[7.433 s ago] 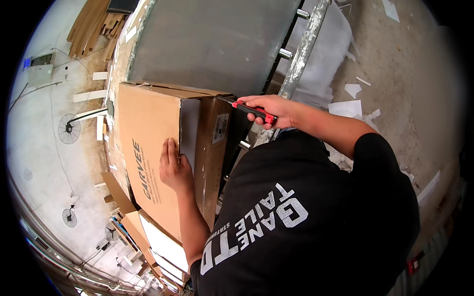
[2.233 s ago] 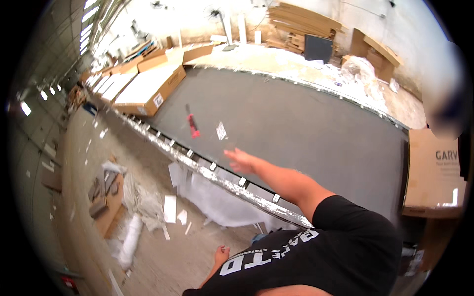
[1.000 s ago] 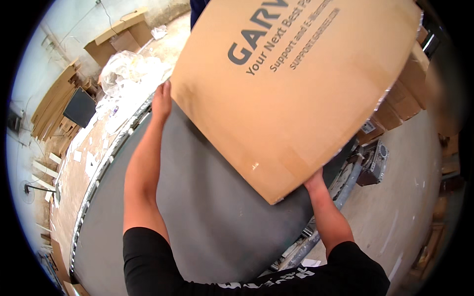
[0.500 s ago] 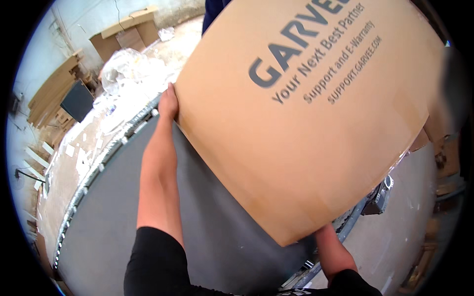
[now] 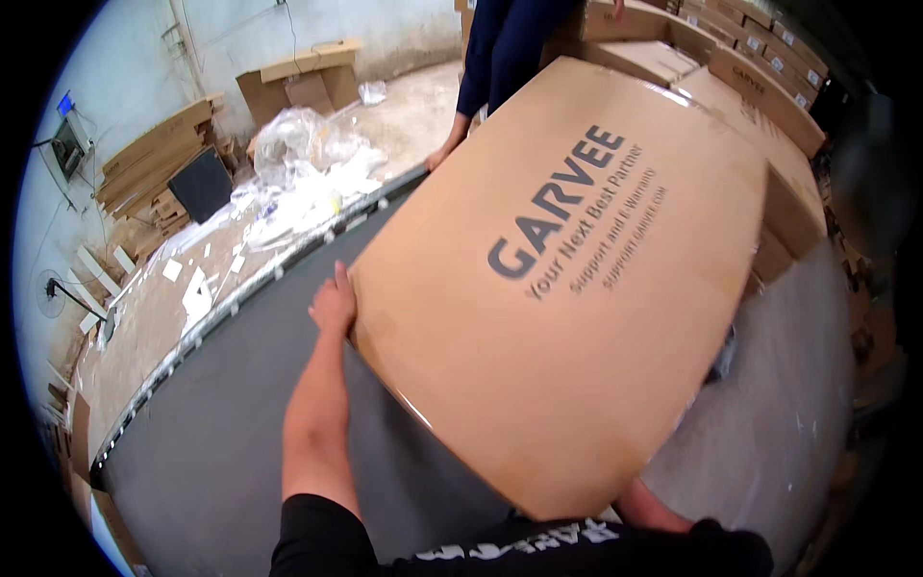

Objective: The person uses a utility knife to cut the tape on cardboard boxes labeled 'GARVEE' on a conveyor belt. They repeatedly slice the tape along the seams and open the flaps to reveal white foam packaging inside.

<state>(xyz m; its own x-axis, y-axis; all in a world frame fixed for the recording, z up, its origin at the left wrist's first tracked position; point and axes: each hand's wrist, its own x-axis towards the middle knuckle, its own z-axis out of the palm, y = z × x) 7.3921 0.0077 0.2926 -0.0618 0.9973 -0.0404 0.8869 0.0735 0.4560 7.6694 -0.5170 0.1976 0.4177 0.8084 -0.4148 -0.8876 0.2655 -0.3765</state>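
A large flat cardboard box with dark printing slants over a dark grey conveyor belt. My left hand grips its left edge, with some fingers extended along the side. From the lower right, my right forearm goes beneath the box's near right edge. The box hides that hand and its fingers. Beyond the box stands a person in dark blue, whose hand is at the far left edge of the box, beside the belt's rim.
Stacked cartons stand at the far right, with more long boxes behind the held one. Clear plastic wrap and white scraps litter the floor on the left. Flattened cardboard leans near the wall, and a fan stands at far left.
The box has tipped lower and moved nearer to me, both hands with it. My view has shifted, so the other person's hand and the cartons behind now show.
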